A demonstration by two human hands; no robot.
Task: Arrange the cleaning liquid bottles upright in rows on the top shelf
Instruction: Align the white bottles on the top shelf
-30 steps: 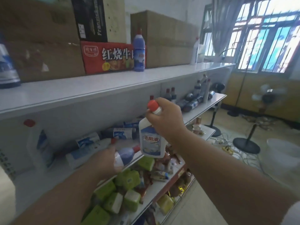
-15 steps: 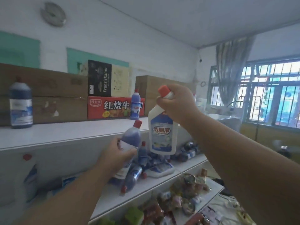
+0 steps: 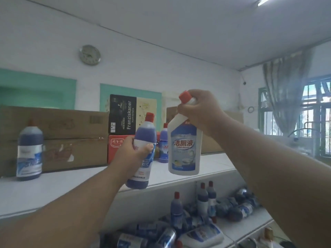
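left hand [image 3: 131, 152] grips blue bottle [image 3: 142, 153], right hand [image 3: 198, 111] pinches white bottle [image 3: 184, 149] by neck, mid-frame | top shelf [image 3: 71, 181]: cardboard boxes [image 3: 71, 140] behind, two bottles upright | both raised since earlier to shelf height

Seeing bare top shelf [image 3: 71, 185] surface stretching ahead of both hands, open between big blue bottle [image 3: 29, 152] far off my left hand [image 3: 131, 154] and small blue bottle [image 3: 163, 143] standing just beyond it, between the two hands. Cardboard boxes [image 3: 53, 133] and red carton [image 3: 117, 149] blocking rear of shelf behind left hand; black carton [image 3: 123, 114] stacking above. Shelf strip past right hand [image 3: 198, 109] lying bare up to boxes. Below hands, lower shelf [image 3: 250, 222] crowding with fallen bottles [image 3: 238, 206], little passage.
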